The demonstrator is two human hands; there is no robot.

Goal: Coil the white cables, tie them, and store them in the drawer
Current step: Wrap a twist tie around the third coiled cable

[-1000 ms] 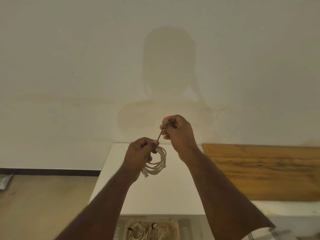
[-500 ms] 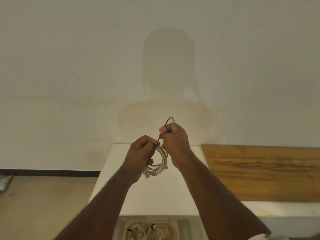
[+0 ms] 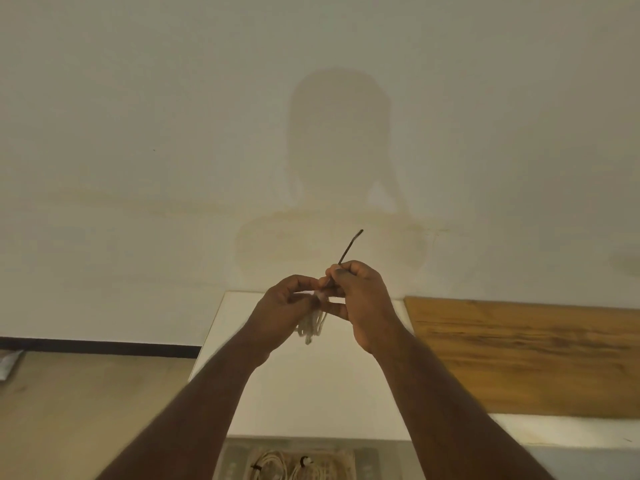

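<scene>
Tying step: left hand (image 3: 287, 306) is gripping the coiled white cable (image 3: 311, 325) above the worktop (image 3: 311, 393), right hand (image 3: 356, 292) fingers pinching the dark tie (image 3: 349, 245). Next: cinching it snug, then lowering into the drawer (image 3: 235, 459).

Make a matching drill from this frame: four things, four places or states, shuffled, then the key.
Things:
1. coiled white cable
2. dark tie
3. tied cable coils
4. wooden board

Places or states:
A. lying in the open drawer at the bottom edge
B. sticking up from the right hand, pinched in its grip
C. hanging below the left hand, which holds it
D. flat on the counter, to the right of the arms

Pairs: 1-C, 2-B, 3-A, 4-D
</scene>
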